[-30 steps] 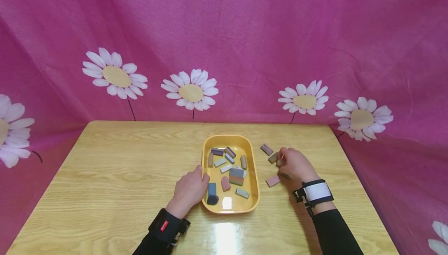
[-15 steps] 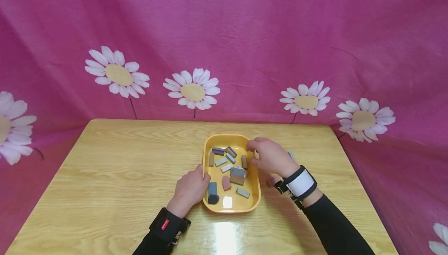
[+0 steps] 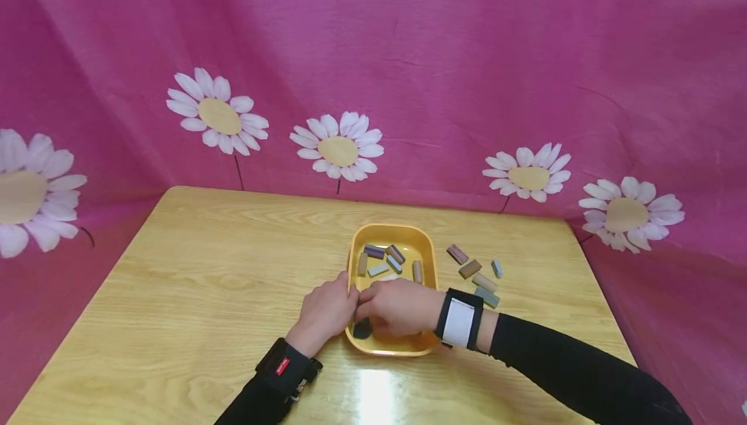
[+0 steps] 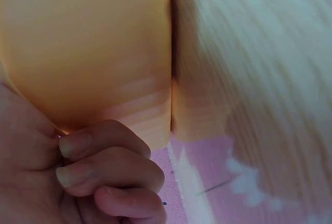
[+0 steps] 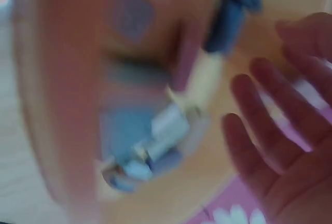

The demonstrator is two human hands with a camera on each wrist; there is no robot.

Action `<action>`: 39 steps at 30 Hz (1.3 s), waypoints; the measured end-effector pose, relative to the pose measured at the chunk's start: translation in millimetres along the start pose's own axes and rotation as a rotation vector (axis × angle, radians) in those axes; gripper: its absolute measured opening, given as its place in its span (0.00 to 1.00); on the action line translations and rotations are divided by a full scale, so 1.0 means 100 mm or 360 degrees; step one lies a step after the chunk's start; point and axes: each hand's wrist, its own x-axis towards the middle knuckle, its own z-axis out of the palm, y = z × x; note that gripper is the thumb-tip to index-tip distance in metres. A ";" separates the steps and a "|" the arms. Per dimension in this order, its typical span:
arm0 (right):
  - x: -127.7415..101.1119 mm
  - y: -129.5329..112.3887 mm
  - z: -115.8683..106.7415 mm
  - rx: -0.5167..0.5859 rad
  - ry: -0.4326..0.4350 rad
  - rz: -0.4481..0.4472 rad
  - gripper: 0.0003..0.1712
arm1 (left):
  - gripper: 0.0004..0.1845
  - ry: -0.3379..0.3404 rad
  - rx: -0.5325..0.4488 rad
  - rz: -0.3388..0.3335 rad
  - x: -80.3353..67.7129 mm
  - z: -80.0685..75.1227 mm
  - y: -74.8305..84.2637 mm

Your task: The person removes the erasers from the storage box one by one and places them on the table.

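My left hand [image 3: 327, 308] grips the left rim of the yellow tray [image 3: 432, 250], thumb over the edge; in the left wrist view its curled fingers [image 4: 114, 167] lie against the outer wall. My right hand [image 3: 399, 307] reaches across the tray's near half, fingertips by the left wall. In the right wrist view its fingers [image 5: 244, 99] are fairly straight and hold nothing visible, just apart from a dark blue block [image 5: 225, 24]. Small blocks, one purple [image 3: 375, 252] and one tan [image 3: 417, 271], lie at the tray's far end. The right hand hides several others; that wrist view is blurred.
Right of the tray, several small blocks lie loose on the wooden table [image 3: 233, 269]: a brownish-pink one [image 3: 458, 254], a brown one [image 3: 469, 269], a grey-green one [image 3: 487, 297] and others. A pink cloth [image 3: 408, 55] with daisies hangs behind the table.
My right hand has moved left, from the loose blocks on the table, past the tray's right rim, to the tray's near left part. The left hand keeps its grip. The view has shifted slightly.
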 end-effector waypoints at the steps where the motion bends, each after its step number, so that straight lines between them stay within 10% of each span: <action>1: 0.00 -0.02 0.03 -0.0020 -0.0008 -0.0050 0.17 | 0.15 0.0002 0.0011 0.0003 0.00 0.00 0.00; 15: 0.04 -0.09 0.22 -0.0158 0.0042 -0.0169 0.03 | 0.15 -0.0002 0.0026 -0.0002 0.00 0.00 0.01; 23: -0.03 -0.01 0.10 0.0120 0.0067 -0.0145 0.03 | 0.15 0.0039 0.0048 0.0006 0.00 0.01 0.01; 39: -1.05 0.45 0.03 0.0667 0.0525 0.0586 0.09 | 0.18 -0.0033 -0.0006 -0.0054 0.00 0.01 0.06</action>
